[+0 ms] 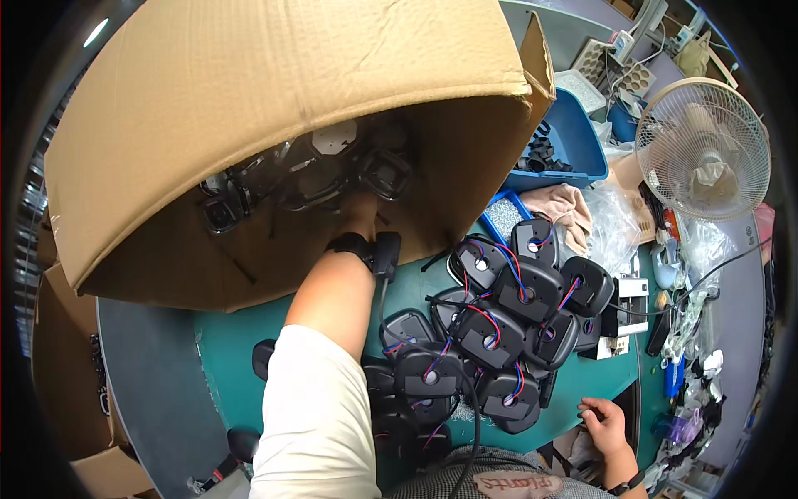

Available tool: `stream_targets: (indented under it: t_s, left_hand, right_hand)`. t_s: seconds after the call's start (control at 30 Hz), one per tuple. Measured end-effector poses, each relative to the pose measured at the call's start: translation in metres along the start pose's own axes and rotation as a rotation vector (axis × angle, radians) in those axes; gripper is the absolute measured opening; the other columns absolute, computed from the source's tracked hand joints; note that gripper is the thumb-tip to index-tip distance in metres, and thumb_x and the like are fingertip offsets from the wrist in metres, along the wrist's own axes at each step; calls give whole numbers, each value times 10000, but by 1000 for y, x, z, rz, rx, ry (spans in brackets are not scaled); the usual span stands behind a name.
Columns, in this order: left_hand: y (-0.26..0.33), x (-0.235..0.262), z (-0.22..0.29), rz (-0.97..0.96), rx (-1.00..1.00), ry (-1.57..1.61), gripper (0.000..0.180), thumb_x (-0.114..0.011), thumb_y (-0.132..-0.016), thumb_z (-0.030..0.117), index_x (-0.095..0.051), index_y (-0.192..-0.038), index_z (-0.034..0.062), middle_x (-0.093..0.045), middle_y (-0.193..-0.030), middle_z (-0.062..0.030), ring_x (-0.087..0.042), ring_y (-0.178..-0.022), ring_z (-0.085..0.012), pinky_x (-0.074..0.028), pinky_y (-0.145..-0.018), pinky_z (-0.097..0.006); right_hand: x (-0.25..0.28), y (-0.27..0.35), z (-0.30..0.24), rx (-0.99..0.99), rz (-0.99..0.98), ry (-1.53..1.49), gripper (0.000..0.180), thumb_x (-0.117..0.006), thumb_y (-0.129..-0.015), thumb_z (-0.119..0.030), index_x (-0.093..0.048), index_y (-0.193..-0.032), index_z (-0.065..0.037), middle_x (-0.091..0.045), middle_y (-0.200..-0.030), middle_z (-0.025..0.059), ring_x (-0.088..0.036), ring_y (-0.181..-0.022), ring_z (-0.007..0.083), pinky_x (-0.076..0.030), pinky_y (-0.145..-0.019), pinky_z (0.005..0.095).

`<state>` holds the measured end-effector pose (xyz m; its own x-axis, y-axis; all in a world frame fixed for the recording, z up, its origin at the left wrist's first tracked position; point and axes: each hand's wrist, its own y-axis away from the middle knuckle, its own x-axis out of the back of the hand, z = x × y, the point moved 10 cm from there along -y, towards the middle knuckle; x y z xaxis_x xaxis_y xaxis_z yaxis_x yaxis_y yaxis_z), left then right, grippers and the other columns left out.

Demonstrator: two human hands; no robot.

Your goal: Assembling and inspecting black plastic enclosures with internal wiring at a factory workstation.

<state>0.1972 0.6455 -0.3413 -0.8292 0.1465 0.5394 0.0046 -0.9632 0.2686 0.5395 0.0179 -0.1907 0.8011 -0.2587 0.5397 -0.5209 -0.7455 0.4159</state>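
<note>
My left hand reaches deep into a large cardboard box tipped on its side, its opening toward me. Inside, the hand is at a black plastic housing among several similar dark parts; its fingers are hidden in shade, so a grip cannot be made out. A black strap with a small box and cable is on that wrist. At the table's near right edge, my right hand rests with fingers loosely bent and apart, nothing visible in them. Between the arms lies a heap of black rounded housings with red and blue wires.
A blue bin with black parts stands behind the heap, beside a small blue tray of silvery bits and a pinkish cloth. A round fan is at the far right. Plastic bags and a white device lie along the right.
</note>
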Motion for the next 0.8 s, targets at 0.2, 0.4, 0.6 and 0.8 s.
stream_targets:
  t_s: [0.2,0.4,0.6,0.8]
  left_hand:
    - [75,118,108,494,-529,-415,327,-472,-978,329,-656,-1128,104,-673,-954,-104,-655,-850,-254,-504,-744,-391]
    - [191,170,149,-156,-331,220,294,-555,-956,322,-702,-1094,107,-616,-732,-17,-495,-599,-68,-406,-531,-235]
    - [383,206,206,-360,-503,19,243,-574,-952,221,-693,-993,14,-659,-829,-21,-583,-733,-119,-483,-685,-270]
    - [563,203,231,-191,-971,-237,76,-654,-794,36,-667,-864,10,-551,-673,-120,-530,-601,-273,-416,-552,-362]
  right_hand:
    - [-6,1,-18,93,-17,-69,216,-651,-853,4,-659,-1063,56,-686,-941,141,-686,-821,194,-556,-743,303]
    - [-39,12,-48,66,-201,-401,274,-610,-926,-95,-609,-1142,73,-685,-1009,146,-677,-848,211,-560,-785,324]
    - [-99,46,-112,112,-628,-458,319,-604,-935,-132,-595,-1211,28,-685,-1054,144,-666,-887,214,-540,-822,339]
    - [-117,91,-182,519,-842,-329,362,-639,-924,-128,-588,-1266,-22,-680,-1137,98,-640,-1045,134,-517,-907,284]
